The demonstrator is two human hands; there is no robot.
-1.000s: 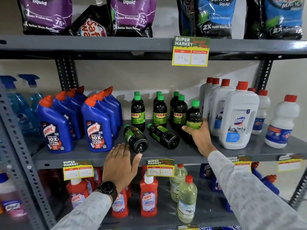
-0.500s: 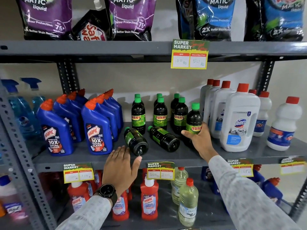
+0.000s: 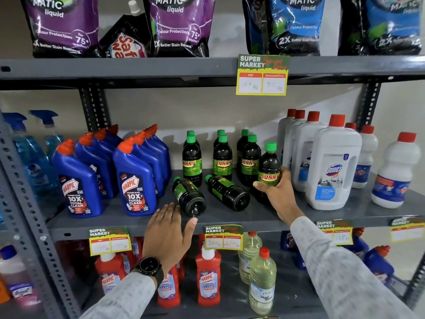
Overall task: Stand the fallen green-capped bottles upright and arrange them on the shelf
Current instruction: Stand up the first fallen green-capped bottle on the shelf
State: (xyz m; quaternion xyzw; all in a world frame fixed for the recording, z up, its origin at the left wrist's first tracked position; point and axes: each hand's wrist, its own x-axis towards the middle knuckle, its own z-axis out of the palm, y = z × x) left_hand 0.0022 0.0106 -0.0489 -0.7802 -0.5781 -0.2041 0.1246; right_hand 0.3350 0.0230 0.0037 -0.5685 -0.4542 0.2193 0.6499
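Two dark green-capped bottles lie on their sides on the grey middle shelf [image 3: 230, 217]: the left fallen bottle [image 3: 189, 196] and the right fallen bottle [image 3: 227, 192], caps pointing back-left. Behind them several upright green-capped bottles [image 3: 222, 157] stand in rows. My right hand [image 3: 279, 192] is closed round the lower part of an upright green-capped bottle [image 3: 269, 166] at the right end of the group. My left hand [image 3: 167, 233] hovers open at the shelf's front edge, its thumb just below the base of the left fallen bottle, holding nothing.
Blue Harpic bottles [image 3: 135, 180] crowd the left of the shelf, white Domex bottles [image 3: 331, 164] the right. Blue spray bottles [image 3: 30, 155] stand at the far left. Detergent pouches [image 3: 181, 24] sit on the shelf above; red and clear bottles [image 3: 262, 277] fill the shelf below. Price tags hang on the edges.
My right hand has turned the upright bottle so its label faces front and shifted it slightly right. My left hand has crept a little closer to the left fallen bottle.
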